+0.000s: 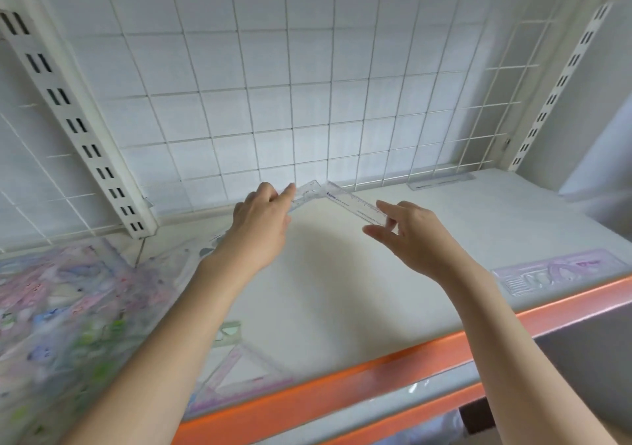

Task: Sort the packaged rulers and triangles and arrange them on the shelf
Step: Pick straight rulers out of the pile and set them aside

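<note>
Pile: a heap of clear packets (65,311) fills the left end of the shelf (342,284), pastel pinks, blues and greens blurred together under glossy plastic.
Triangle: a see-through set square (246,372) with pinkish edges lies flat near the orange front rail (342,386), just right of the pile.
Left hand: the left hand (261,225) reaches to the back of the shelf, fingers pinching one clear ruler (306,195) by its near end.
Right hand: the right hand (413,236) holds a second clear ruler (355,205) between thumb and fingertips; its far end meets the first ruler's, forming a corner by the wire grid (307,102).
Back strip: another clear ruler (441,182) lies flat along the back edge, well apart.
Right packet: a lilac-tinted packaged set (564,273) lies flat by the rail.
Shelf: smooth, off-white, matte.
</note>
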`<state>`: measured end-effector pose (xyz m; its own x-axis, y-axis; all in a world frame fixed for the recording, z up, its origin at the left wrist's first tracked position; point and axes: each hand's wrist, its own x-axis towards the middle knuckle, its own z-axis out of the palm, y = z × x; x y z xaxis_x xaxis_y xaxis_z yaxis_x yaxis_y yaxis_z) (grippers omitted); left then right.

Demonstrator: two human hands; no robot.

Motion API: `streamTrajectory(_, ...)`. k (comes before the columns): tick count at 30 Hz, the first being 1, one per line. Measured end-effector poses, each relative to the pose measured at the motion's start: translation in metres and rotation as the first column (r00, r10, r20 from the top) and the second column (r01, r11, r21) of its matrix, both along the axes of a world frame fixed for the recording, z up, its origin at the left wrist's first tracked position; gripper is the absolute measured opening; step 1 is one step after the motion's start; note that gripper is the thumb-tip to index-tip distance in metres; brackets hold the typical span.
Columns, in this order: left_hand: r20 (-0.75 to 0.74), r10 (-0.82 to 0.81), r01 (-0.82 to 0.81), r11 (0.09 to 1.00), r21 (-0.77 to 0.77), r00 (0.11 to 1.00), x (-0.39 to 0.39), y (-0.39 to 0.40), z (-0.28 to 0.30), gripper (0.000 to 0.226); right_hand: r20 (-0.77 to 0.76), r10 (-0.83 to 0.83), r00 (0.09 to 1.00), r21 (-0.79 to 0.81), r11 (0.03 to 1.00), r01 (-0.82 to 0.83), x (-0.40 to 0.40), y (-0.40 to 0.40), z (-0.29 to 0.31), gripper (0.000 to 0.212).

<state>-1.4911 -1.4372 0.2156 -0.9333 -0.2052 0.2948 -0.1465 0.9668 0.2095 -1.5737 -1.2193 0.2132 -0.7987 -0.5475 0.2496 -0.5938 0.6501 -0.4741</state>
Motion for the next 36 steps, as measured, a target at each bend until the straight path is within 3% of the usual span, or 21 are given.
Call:
streamTrajectory(8,-0.042,0.123,-0.111,0.970,0.218,0.992,-0.047,0.091,0.007,0.035,0.016,0.084,0.996,-0.009,0.996,-0.084,-0.075,0.086,0.010,0.034)
streamTrajectory(16,-0.024,0.136,-0.137,0.990,-0.041,0.990,-0.084,0.151,-0.004,0.024,-0.098,0.120,0.988,0.137,0.985,-0.106,-0.167,0.137,0.006,0.036)
streamTrajectory(26,0.027,0.259,-0.260,0.965,0.026,0.966,-0.093,0.169,-0.009,0.025,-0.012,0.149,0.989,0.245,0.959,-0.142,-0.245,0.119,-0.004,0.037)
streamTrajectory(36,0.034,0.307,-0.308,0.951,0.036,0.951,-0.089,0.174,-0.014,0.026,0.042,0.205,0.978,0.274,0.939,-0.209,-0.272,0.106,-0.015,0.040)
